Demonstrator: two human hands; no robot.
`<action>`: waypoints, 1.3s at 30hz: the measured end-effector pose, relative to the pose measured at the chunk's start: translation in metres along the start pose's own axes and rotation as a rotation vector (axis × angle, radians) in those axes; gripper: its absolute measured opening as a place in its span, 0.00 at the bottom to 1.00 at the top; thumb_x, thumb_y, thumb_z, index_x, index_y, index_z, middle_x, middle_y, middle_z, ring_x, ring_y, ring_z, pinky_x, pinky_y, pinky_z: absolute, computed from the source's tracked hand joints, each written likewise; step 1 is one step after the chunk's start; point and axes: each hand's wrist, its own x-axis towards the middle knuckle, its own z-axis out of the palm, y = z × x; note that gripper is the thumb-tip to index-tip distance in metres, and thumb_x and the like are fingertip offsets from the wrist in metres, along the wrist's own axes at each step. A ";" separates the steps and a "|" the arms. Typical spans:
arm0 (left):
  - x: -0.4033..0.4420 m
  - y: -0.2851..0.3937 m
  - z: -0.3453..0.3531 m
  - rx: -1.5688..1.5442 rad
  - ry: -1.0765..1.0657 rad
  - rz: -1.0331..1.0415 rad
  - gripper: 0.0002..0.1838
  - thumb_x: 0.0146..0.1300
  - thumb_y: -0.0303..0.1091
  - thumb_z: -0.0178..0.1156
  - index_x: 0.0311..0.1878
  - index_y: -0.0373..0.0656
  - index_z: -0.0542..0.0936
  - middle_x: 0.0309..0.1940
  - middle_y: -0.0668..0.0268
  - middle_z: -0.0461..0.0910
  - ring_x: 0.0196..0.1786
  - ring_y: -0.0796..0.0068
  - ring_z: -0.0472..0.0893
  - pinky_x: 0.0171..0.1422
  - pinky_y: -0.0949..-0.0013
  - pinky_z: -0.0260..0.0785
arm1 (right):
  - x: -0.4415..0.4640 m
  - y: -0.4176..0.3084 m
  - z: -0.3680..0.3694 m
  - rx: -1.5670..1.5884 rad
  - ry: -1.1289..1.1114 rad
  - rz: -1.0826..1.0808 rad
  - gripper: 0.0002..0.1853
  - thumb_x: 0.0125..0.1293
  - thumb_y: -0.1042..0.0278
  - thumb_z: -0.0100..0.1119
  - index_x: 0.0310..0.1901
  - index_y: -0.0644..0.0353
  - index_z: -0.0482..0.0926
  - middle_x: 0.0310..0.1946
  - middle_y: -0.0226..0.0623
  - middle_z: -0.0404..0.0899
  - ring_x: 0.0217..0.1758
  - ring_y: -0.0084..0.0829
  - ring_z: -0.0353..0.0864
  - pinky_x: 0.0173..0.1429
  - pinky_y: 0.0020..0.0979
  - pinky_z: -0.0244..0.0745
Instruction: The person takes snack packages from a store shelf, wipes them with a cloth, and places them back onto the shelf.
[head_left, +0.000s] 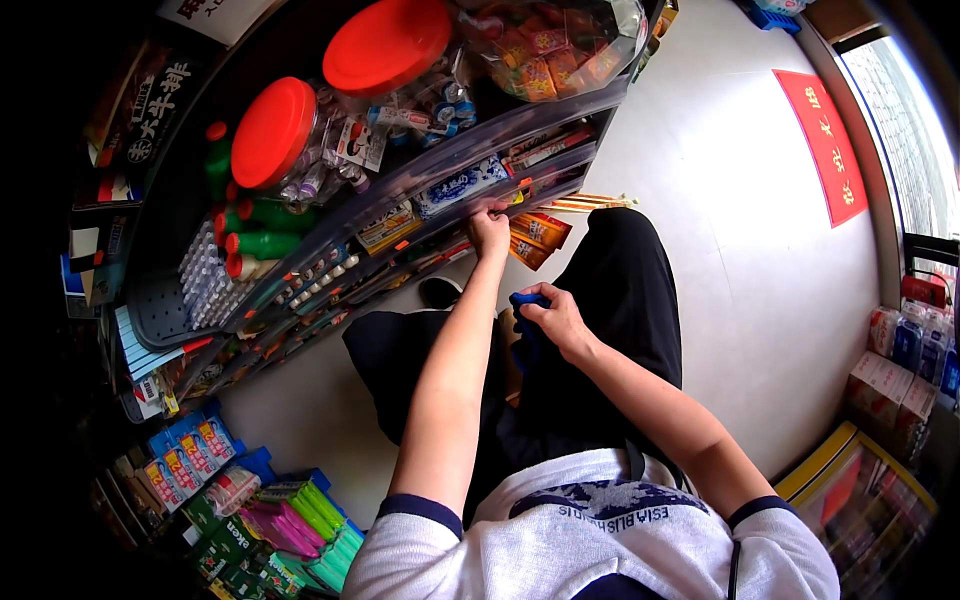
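My left hand [490, 232] reaches to the front of a lower shelf, its fingers curled in at the shelf edge. What it grips, if anything, is hidden. Just right of it, orange snack packets [540, 236] stick out from the shelf. My right hand [560, 320] is closed on a bunched dark-blue cloth-like thing [524, 345], which hangs down in front of my lap. A blue-and-white box [462, 186] lies on the shelf above my left hand.
Red-lidded jars [272, 132] and green bottles [264, 245] stand on the upper shelf. Thin sticks [590, 203] poke out beside my knee. A red banner [822, 148] lies on the floor at right. Colourful packs [290, 520] are stacked at lower left, and a yellow-framed case [850, 480] stands lower right.
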 end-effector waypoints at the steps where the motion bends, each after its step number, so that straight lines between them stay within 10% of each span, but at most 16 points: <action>1: -0.002 0.000 0.000 0.001 0.000 0.000 0.10 0.49 0.19 0.59 0.36 0.38 0.80 0.31 0.67 0.81 0.38 0.79 0.78 0.45 0.74 0.70 | 0.000 0.001 0.000 0.002 -0.001 0.003 0.12 0.53 0.74 0.58 0.41 0.65 0.77 0.27 0.34 0.78 0.29 0.23 0.77 0.36 0.26 0.73; 11: -0.007 0.011 -0.003 0.050 -0.204 0.193 0.15 0.51 0.24 0.58 0.45 0.39 0.81 0.36 0.61 0.82 0.34 0.72 0.79 0.41 0.70 0.72 | 0.002 0.002 0.000 0.003 0.001 0.003 0.11 0.54 0.74 0.58 0.41 0.65 0.77 0.28 0.35 0.79 0.30 0.24 0.77 0.37 0.26 0.73; 18: -0.010 -0.007 -0.017 0.563 -0.024 0.275 0.23 0.58 0.24 0.51 0.60 0.41 0.69 0.58 0.50 0.69 0.64 0.53 0.63 0.69 0.57 0.55 | 0.002 0.001 0.000 -0.006 -0.006 0.010 0.11 0.54 0.74 0.59 0.41 0.65 0.77 0.28 0.34 0.78 0.31 0.23 0.76 0.37 0.26 0.72; 39: -0.008 0.021 -0.045 1.004 -0.241 0.485 0.17 0.59 0.25 0.51 0.52 0.45 0.75 0.55 0.50 0.71 0.61 0.49 0.68 0.64 0.49 0.59 | 0.007 0.008 -0.003 -0.075 -0.029 -0.032 0.11 0.58 0.74 0.58 0.43 0.66 0.75 0.32 0.36 0.78 0.31 0.25 0.80 0.37 0.27 0.77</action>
